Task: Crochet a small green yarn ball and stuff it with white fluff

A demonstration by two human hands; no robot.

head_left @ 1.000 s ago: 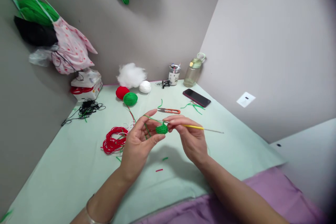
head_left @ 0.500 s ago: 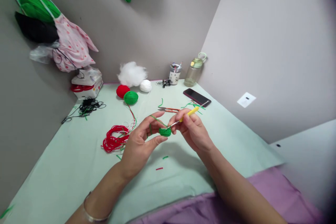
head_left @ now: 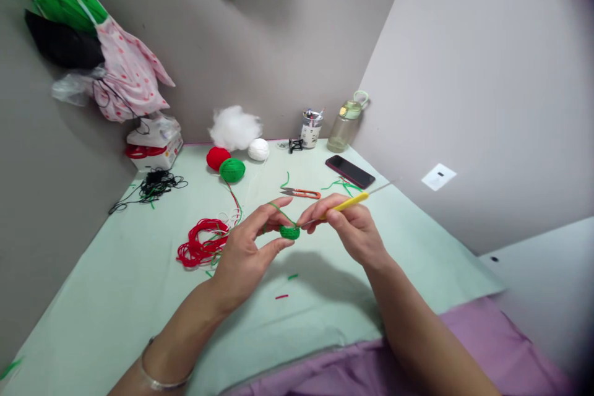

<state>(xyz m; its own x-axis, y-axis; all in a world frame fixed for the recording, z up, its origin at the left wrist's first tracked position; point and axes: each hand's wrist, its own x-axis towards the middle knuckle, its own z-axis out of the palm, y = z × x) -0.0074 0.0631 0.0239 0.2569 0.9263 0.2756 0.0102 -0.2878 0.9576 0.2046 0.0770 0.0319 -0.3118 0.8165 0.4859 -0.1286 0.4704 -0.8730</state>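
Between the thumb and fingers of my left hand [head_left: 250,247] is a small green crochet piece [head_left: 290,232], held above the table. A strand of green yarn [head_left: 284,213] runs over my left index finger to the piece. My right hand [head_left: 355,226] grips a crochet hook [head_left: 351,202] by its yellow handle. The hook's metal tip meets the upper right edge of the piece; whether it is inside a stitch I cannot tell. Its other thin metal end points up to the right. Orange-handled thread snips [head_left: 301,193] lie just beyond my hands.
Red yarn [head_left: 199,247] lies looped at left, near tangled black yarn [head_left: 158,189]. Behind are a green ball [head_left: 232,170], red ball [head_left: 218,158], white ball [head_left: 258,149] and white stuffing [head_left: 236,127]. A phone [head_left: 350,171], bottle [head_left: 343,130] and pen cup [head_left: 310,130] stand or lie at back right.
My right hand has shifted slightly right and turned, so the hook lies flatter and its back end reaches farther right. The green piece stays in my left hand, with the yarn strand pulled straighter.
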